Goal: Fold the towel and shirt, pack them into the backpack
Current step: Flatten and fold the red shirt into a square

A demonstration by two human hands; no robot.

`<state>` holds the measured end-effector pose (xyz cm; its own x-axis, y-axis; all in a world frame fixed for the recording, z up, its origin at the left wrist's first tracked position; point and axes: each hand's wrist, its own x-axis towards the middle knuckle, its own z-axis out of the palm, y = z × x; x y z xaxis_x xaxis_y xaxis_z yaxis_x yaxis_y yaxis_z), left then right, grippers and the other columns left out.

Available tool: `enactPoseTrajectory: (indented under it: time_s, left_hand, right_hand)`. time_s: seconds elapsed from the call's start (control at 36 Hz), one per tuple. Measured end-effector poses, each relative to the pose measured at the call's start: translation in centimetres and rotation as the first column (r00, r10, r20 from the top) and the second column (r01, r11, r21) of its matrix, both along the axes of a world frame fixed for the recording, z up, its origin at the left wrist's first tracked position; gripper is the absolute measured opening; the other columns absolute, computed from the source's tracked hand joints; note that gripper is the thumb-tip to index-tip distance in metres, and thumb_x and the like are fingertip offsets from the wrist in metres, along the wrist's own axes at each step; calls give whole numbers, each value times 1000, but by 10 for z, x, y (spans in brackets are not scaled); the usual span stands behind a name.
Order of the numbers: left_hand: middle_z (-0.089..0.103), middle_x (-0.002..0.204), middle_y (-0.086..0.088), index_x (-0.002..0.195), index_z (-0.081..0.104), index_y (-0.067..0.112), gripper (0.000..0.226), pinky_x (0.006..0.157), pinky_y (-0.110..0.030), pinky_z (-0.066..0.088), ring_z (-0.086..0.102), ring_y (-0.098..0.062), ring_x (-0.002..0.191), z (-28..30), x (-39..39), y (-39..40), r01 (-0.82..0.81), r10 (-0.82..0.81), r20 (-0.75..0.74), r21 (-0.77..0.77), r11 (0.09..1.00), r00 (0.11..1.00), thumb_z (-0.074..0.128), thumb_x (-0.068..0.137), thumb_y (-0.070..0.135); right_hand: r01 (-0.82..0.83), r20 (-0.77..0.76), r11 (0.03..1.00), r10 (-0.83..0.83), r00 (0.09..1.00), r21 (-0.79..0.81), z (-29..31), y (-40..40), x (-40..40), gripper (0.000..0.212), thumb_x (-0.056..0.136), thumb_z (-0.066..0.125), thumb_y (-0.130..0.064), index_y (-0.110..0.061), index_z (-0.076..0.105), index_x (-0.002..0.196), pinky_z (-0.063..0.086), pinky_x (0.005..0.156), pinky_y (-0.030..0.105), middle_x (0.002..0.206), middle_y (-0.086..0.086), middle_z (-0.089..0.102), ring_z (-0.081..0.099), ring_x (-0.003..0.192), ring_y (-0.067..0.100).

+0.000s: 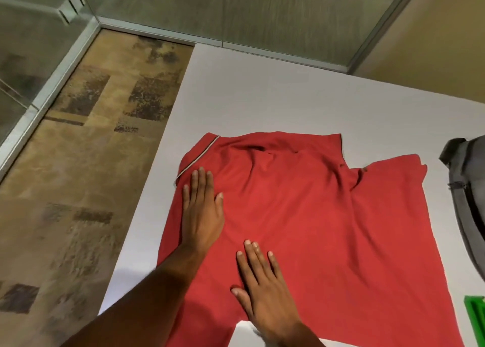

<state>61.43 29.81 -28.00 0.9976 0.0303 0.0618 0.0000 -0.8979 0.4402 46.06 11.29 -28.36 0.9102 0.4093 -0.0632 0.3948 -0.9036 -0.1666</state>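
A red shirt (315,228) lies spread on the white table (249,94), with a striped sleeve cuff at its upper left and some wrinkles near the collar. My left hand (202,213) lies flat, palm down, on the shirt's left part just below that cuff. My right hand (259,291) also presses flat on the shirt near its lower left edge. Neither hand grips the cloth. A grey backpack (469,189) sits at the table's right edge, partly cut off by the frame. No towel is in view.
A green object (475,317) pokes in at the lower right corner. The table's left edge drops to a brown patterned carpet (78,189). Glass partitions with metal frames (157,5) run behind the table and along the left.
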Motion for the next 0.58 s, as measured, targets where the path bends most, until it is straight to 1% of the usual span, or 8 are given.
enactPoseTrajectory:
  time_s: [0.14, 0.22, 0.28, 0.33, 0.36, 0.42, 0.44, 0.58]
  left_hand:
    - [35, 163, -16, 155, 38, 3, 51, 127, -47, 20, 26, -27, 155, 10, 81, -8, 86, -74, 134, -93, 992, 988, 31, 108, 21]
    - [42, 158, -17, 154, 40, 3, 50, 126, -49, 20, 31, -31, 152, 14, 123, -7, 124, -112, 134, -86, 989, 985, 39, 104, 3]
    - [51, 151, -18, 152, 43, 2, 50, 126, -50, 20, 37, -35, 148, 11, 144, -4, 125, -121, 92, -38, 991, 988, 41, 102, -2]
    - [63, 131, -22, 138, 57, 1, 40, 120, -50, 30, 53, -41, 131, 7, 155, 1, 134, -136, 59, 27, 991, 989, 46, 100, 0]
    - [65, 115, -22, 122, 65, 2, 30, 109, -49, 39, 59, -43, 114, 7, 157, 3, 132, -134, 63, 48, 990, 989, 49, 97, 0]
    - [60, 94, -17, 95, 66, 4, 17, 81, -44, 42, 57, -39, 92, 11, 159, 8, 75, -82, 71, 92, 993, 994, 50, 92, 0]
    - [59, 93, -16, 93, 64, 5, 17, 77, -43, 41, 54, -37, 92, 14, 159, 11, 31, -38, 71, 105, 994, 997, 48, 92, 0]
    - [59, 102, -20, 102, 64, 4, 22, 88, -47, 44, 51, -39, 100, 11, 161, 31, -177, 168, 81, 126, 976, 983, 45, 93, -3]
  right_hand:
    - [29, 56, 993, -36, 998, 113, 7, -11, 18, 65, 107, 43, -52, -13, 39, 159, 24, 121, 48, 172, 5, 23, 23, 158, 22]
    - [120, 53, 985, -127, 990, 124, 4, -28, 33, 64, 108, 40, -50, -12, 36, 160, 23, 122, 52, 172, 6, 22, 21, 158, 23]
    - [162, 34, 981, -166, 985, 111, -1, -39, 38, 66, 108, 40, -50, -10, 33, 161, 24, 122, 54, 172, 6, 19, 20, 159, 24]
    - [161, 30, 983, -165, 986, 93, -6, -46, 38, 69, 108, 37, -52, -9, 32, 161, 25, 121, 54, 173, 8, 18, 19, 159, 25]
    - [151, 31, 984, -154, 988, 94, -7, -47, 38, 69, 108, 35, -54, -8, 32, 161, 25, 122, 54, 172, 8, 19, 20, 159, 25]
    - [134, 38, 986, -138, 990, 100, -7, -47, 37, 70, 108, 35, -55, -10, 34, 161, 24, 122, 53, 172, 7, 20, 21, 159, 24]
    - [136, 41, 986, -141, 989, 100, -7, -47, 37, 70, 107, 37, -55, -10, 34, 161, 24, 122, 52, 172, 6, 20, 21, 158, 23]
    - [128, 54, 987, -133, 990, 97, -8, -47, 37, 73, 105, 45, -54, -10, 34, 161, 25, 121, 52, 172, 6, 21, 22, 158, 23]
